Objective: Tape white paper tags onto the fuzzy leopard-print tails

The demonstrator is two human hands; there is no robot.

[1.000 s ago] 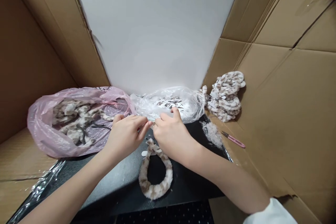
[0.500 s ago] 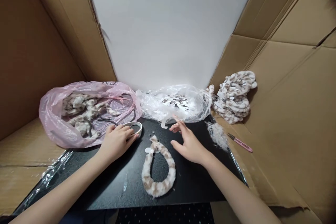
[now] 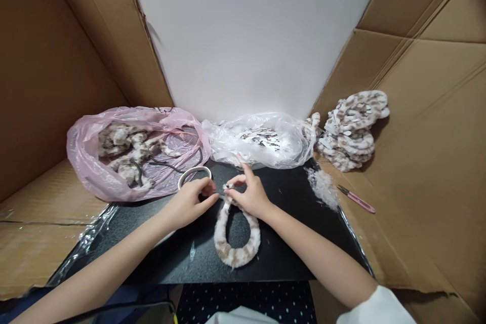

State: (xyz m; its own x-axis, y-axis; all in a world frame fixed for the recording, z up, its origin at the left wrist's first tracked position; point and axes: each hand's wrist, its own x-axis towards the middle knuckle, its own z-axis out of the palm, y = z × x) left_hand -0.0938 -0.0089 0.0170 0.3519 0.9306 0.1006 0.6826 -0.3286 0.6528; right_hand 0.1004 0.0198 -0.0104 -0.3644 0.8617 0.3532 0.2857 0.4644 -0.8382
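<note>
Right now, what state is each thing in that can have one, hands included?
Pink bag: open, furry pieces inside
Clear bag: open, white pieces showing
Tape: lying down, partly hidden
Loop: resting on table, sides meeting at top
Left hand: half-curled, grip unclear
Right hand: pinching the loop's top
Snips: lying on cardboard, blades unclear
Fur pile: heaped

Fluffy plush loop [image 3: 237, 257]; glossy plastic bag [image 3: 81, 149].

- Far edge of worktop [image 3: 290, 197]: blocked by pink bag [image 3: 81, 162] and clear bag [image 3: 220, 143], side by side.
- Tape roll [image 3: 180, 181] crowds gap between left hand [image 3: 192, 202] and pink bag.
- Bare lane between right hand [image 3: 252, 196] and fluff [image 3: 322, 187] by right edge.
- Near edge: open either side of furry loop [image 3: 237, 256]; right forearm [image 3: 315, 250] spans right half.
</note>
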